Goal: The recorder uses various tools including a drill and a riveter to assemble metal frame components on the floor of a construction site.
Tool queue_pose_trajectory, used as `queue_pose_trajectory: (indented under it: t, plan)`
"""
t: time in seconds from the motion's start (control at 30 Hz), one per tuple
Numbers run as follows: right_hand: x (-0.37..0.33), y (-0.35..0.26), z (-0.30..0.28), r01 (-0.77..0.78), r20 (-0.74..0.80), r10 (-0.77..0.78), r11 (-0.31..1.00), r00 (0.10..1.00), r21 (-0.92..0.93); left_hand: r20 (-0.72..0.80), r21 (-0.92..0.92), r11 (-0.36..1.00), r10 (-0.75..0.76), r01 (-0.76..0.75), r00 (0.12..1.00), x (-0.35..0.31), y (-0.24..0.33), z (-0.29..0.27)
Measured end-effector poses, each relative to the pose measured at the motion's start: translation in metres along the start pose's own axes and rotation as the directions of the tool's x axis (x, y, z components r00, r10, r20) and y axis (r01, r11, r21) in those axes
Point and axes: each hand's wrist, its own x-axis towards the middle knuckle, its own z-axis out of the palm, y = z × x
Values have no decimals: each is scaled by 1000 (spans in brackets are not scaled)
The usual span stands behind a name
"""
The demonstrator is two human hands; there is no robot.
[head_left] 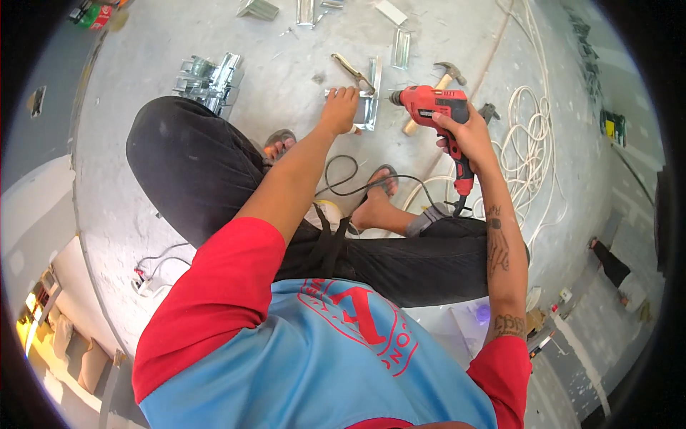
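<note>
My right hand [466, 137] is wrapped round the handle of a red and black corded power drill [433, 101], whose chuck points left. The drill's tip is close to a joined piece of shiny metal channel [367, 113] but looks apart from it. On the near left part of that channel, my left hand [340, 111] is closed, with its fingers curled over the edge. Locking pliers [350, 70] sit at the joint of the channel, with their handles pointing far left. Partly behind the drill lies a hammer [450, 71] with a wooden handle.
Cut metal channel pieces are stacked [209, 80] by my left knee, and several more lie farther off, including one piece [401, 48]. Coiled white cable [530, 136] spreads over the floor at right. The drill's black cord [407, 176] loops near my feet.
</note>
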Motion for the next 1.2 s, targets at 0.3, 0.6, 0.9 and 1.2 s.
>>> queue_pose_trajectory:
  t: [0.3, 0.6, 0.9, 1.2]
  plan:
    - [4, -4, -1, 4, -20, -4, 1000, 1000, 11, -119, -212, 963, -192, 164, 974, 17, -43, -5]
    - [19, 21, 10, -26, -62, 30, 997, 998, 77, 199, -89, 996, 16, 2, 980, 50, -55, 8]
    - [49, 52, 31, 14, -89, -6, 995, 996, 97, 522, -33, 982, 177, -187, 834, 76, -55, -16]
    - [48, 47, 35, 60, -46, -62, 997, 997, -39, 428, 113, 952, 210, -283, 879, 68, -49, -18]
